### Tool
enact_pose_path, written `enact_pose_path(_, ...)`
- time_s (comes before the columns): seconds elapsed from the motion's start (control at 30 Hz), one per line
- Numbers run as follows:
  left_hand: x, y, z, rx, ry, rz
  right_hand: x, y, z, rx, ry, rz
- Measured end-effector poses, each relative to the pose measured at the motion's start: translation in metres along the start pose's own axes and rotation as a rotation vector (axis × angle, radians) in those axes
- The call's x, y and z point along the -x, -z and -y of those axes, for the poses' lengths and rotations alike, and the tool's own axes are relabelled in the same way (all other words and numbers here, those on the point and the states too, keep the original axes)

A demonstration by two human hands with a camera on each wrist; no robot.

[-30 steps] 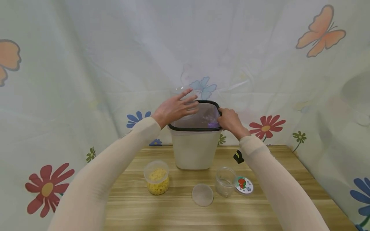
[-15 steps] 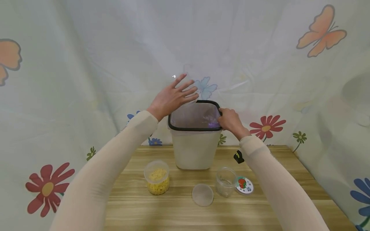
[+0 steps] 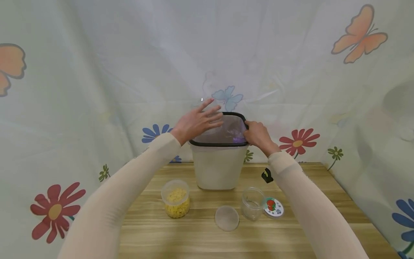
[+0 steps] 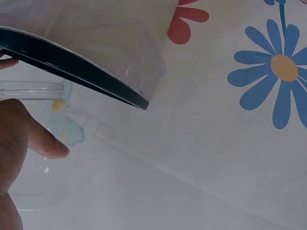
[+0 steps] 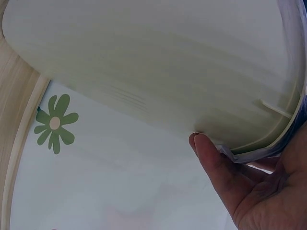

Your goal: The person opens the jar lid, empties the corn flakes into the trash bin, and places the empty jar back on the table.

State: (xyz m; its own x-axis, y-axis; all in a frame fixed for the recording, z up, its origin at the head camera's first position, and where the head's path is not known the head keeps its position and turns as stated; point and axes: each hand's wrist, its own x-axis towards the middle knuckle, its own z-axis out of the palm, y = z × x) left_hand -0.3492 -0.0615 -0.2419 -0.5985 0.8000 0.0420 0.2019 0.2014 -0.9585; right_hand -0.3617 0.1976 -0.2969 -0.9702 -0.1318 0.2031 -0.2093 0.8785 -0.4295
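Observation:
A pale bin (image 3: 218, 167) with a black rim (image 3: 218, 145) and a translucent liner stands on the wooden table. My left hand (image 3: 195, 121) is over the bin's left side, fingers spread around a clear plastic jar (image 4: 41, 179). The jar's threaded mouth faces the bin's rim in the left wrist view; its body is mostly hidden behind the hand in the head view. My right hand (image 3: 258, 135) grips the bin's right rim, with fingertips (image 5: 204, 141) against the outer wall in the right wrist view.
A tub of yellow bits (image 3: 177, 207) stands front left. A round translucent lid (image 3: 226, 218) lies near the middle. Beside an open clear jar (image 3: 252, 208) lies a printed round lid (image 3: 273, 207). A small black object (image 3: 267, 175) sits near my right forearm. A flowered curtain hangs behind.
My left hand rose with the jar half a second ago and is now lowered again at the bin's opening. The right hand and the things on the table have stayed put.

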Motion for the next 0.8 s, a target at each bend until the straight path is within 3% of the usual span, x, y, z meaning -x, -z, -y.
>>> enact_pose_path(0.33,0.0070,0.0017,0.0076,0.185,0.179,-0.088,-0.0011,0.0006,-0.0021,0.005,-0.002,-0.021)
enact_pose_path(0.63,0.0065,0.0013,0.0077,0.279,0.264,-0.144,0.0005,0.0039,-0.0060,0.016,-0.017,-0.030)
enact_pose_path(0.8,0.0043,-0.0003,0.0061,0.290,0.276,-0.167,0.0019,0.0054,-0.0063,0.028,-0.017,-0.041)
